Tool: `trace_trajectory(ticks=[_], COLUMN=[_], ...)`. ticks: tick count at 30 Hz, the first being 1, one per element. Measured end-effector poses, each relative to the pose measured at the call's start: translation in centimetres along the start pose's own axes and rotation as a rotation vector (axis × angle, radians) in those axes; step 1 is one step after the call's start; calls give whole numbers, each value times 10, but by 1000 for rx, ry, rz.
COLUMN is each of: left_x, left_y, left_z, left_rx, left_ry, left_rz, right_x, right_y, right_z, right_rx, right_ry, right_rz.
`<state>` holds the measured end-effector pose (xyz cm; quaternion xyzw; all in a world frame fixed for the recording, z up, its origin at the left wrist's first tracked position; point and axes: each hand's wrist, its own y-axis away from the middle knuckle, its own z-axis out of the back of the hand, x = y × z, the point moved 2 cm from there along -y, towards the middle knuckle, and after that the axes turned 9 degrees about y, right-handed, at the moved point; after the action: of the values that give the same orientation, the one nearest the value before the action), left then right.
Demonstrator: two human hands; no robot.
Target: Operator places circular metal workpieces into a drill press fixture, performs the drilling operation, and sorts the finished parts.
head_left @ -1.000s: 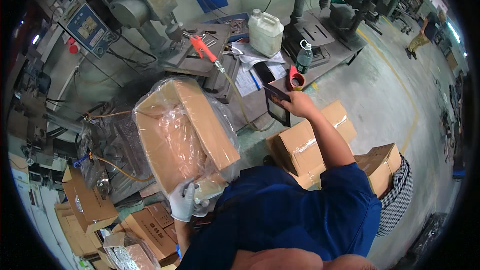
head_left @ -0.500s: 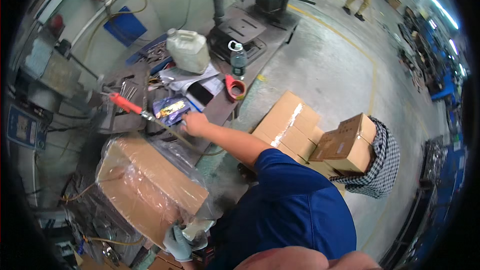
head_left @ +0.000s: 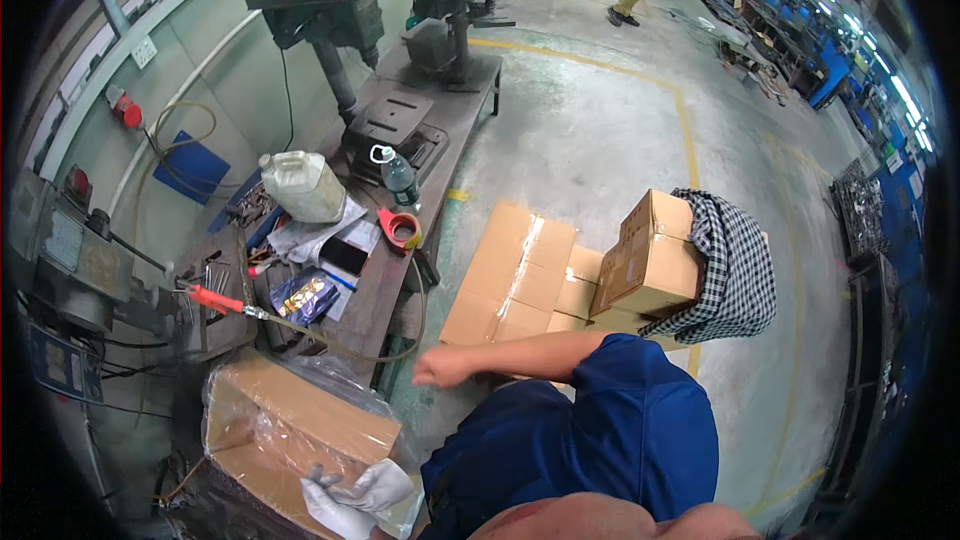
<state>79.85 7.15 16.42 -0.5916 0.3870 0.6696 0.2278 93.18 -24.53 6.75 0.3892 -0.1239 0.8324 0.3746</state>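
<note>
- Left hand (head_left: 335, 508): covered by a pale knit-look glove; positioned over the brown cardboard carton (head_left: 325, 406); fingers bent beside a limp, white, glove-like fabric piece (head_left: 382, 485). Whether the fingers pinch this fabric cannot be told.
- Right hand (head_left: 443, 367): bare; fingers curled toward the palm; located beyond the desk edge, near the flexible yellowish hose (head_left: 345, 348).
- Carton: open-topped, rectangular, smooth-walled; lined with wrinkled, glossy transparent plastic film that spills over the rim; located beside the near end of the grey, flat-topped desk (head_left: 376, 308).
- Desk, near end: orange-red air gun (head_left: 215, 300), joined to the hose; crinkled purple-and-gold foil packet (head_left: 305, 295); flat black rectangular phone (head_left: 343, 256).
- Desk, farther along: red tape dispenser (head_left: 400, 228) with a round roll; transparent ribbed bottle (head_left: 400, 180); translucent off-white plastic jug (head_left: 303, 188) with moulded handle.
- Floor: closed brown cardboard boxes (head_left: 520, 270), seams sealed with shiny clear tape; black-and-white checked woven cloth (head_left: 735, 270) draped against the upper box.
</note>
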Motion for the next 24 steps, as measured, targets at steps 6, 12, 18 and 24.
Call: trace_trajectory(ticks=[6,12,18,24], left_x=[-4,15,42,32], left_y=[10,22,37,77], left_z=[-3,49,102,111], left_rx=[-69,86,220,124], left_ry=[566,595,701,-159], left_rz=[292,168,323,-475], right_x=[74,161,212,229], right_y=[-9,-1,46,69], right_z=[-64,-113,-141,-128], right_rx=[378,477,272,-233], right_ry=[-309,-927,-1163,-632], right_rz=[133,157,-60,64])
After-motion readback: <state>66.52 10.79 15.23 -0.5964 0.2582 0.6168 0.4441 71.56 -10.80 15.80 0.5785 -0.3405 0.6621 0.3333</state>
